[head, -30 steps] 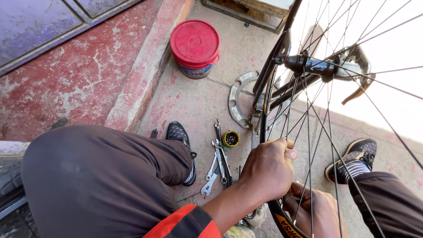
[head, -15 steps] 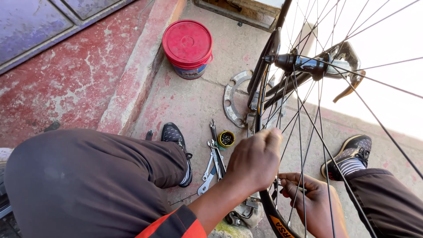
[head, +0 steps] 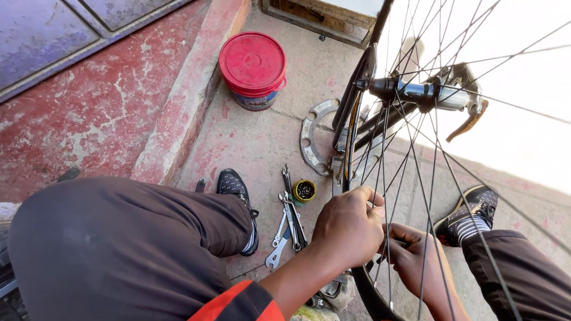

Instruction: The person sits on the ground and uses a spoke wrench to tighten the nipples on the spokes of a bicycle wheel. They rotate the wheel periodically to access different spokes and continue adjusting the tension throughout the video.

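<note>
Centrally, low in the frame, the left hand (head: 350, 229) is curled closed, fingertips pinched on the thin steel spokes of the black-rimmed bicycle wheel (head: 380, 297) near the rim. Right hand (head: 413, 255) sits behind the spokes at lower right, fingers bent around a spoke; how tight, cannot tell. Wheel stands upright at right, silver hub (head: 416, 92) at upper right. Metal wrenches (head: 288, 223) and small yellow tin (head: 304, 191) lie on concrete at centre; red-lidded plastic bucket (head: 253, 68) at top.

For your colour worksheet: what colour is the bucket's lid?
Red lid, head view.
</note>
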